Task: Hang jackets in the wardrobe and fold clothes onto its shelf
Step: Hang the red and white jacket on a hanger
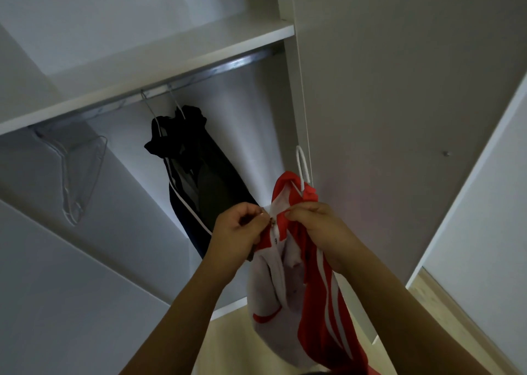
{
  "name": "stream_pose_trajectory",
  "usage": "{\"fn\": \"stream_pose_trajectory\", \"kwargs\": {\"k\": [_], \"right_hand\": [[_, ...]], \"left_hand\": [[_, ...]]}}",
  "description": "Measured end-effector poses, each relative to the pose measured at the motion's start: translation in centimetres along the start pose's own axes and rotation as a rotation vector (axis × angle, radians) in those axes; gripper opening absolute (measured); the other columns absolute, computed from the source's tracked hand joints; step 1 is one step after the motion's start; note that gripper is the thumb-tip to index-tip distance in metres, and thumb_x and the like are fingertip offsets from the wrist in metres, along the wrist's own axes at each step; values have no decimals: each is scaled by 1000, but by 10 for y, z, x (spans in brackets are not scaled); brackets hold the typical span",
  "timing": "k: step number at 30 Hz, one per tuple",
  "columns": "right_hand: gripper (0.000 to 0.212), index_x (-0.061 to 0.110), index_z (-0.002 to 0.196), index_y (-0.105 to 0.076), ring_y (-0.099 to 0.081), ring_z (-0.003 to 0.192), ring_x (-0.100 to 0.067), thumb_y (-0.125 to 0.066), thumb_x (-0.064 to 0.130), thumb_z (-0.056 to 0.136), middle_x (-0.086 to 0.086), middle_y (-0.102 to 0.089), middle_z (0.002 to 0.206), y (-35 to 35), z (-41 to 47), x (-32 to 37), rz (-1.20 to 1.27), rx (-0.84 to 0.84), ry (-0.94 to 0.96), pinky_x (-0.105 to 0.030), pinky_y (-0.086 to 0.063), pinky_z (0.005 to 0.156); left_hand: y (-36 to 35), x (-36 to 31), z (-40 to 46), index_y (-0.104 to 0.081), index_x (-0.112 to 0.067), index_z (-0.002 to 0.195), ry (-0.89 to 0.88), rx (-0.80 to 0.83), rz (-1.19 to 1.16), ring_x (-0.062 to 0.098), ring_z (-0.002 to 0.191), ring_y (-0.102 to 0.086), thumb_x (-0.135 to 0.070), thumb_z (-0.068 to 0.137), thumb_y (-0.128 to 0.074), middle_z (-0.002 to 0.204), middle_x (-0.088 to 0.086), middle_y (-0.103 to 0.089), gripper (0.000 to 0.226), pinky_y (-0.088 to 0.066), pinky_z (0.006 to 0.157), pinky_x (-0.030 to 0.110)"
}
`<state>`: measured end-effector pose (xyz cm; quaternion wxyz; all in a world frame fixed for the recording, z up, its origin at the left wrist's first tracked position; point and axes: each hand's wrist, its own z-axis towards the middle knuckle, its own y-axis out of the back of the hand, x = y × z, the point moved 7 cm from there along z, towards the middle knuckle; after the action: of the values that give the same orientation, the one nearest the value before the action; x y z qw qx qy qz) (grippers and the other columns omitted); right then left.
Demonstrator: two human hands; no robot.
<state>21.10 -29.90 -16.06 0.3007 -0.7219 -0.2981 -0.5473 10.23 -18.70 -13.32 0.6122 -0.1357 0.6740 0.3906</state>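
A red and white jacket (313,283) hangs from a white hanger (302,165) in front of the open wardrobe. My left hand (238,232) pinches the zipper pull near the collar. My right hand (316,223) grips the collar fabric just beside it. Two dark jackets (196,172) hang on wire hangers from the metal rail (199,73) inside the wardrobe. The white shelf (159,69) runs above the rail.
Empty clear hangers (79,175) dangle from the rail at the left. The wardrobe's side panel (296,95) and an open white door (413,118) stand right of the red jacket. Pale wooden floor (228,340) shows below.
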Motion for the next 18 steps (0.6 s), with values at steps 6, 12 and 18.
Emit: {"fn": "stream_pose_trajectory", "kwargs": {"k": [6,12,18], "right_hand": [[23,21,68,-72,-67,64,-13,-63,28,88,0,-70,70,-8,2,2,-193,172,18,-20,-50,61],[27,14,62,-68,-60,55,-13,-62,19,88,-5,-63,61,7,7,0,-21,-34,112,-20,-47,55],[36,15,57,-60,-51,51,-13,-61,22,92,-2,-51,55,4,7,-6,-37,-96,139,-26,-45,59]], "left_hand": [[-4,-13,-6,-67,-16,86,-157,21,1,8,73,-68,-8,93,-58,79,-7,-69,14,-53,64,15],[-7,-11,-14,-68,-20,85,-226,68,95,8,78,-64,-7,90,-62,84,-6,-66,15,-53,72,19],[-13,-7,-22,-68,-29,87,-319,173,285,5,80,-60,-13,90,-65,87,-15,-60,16,-49,72,15]]}}
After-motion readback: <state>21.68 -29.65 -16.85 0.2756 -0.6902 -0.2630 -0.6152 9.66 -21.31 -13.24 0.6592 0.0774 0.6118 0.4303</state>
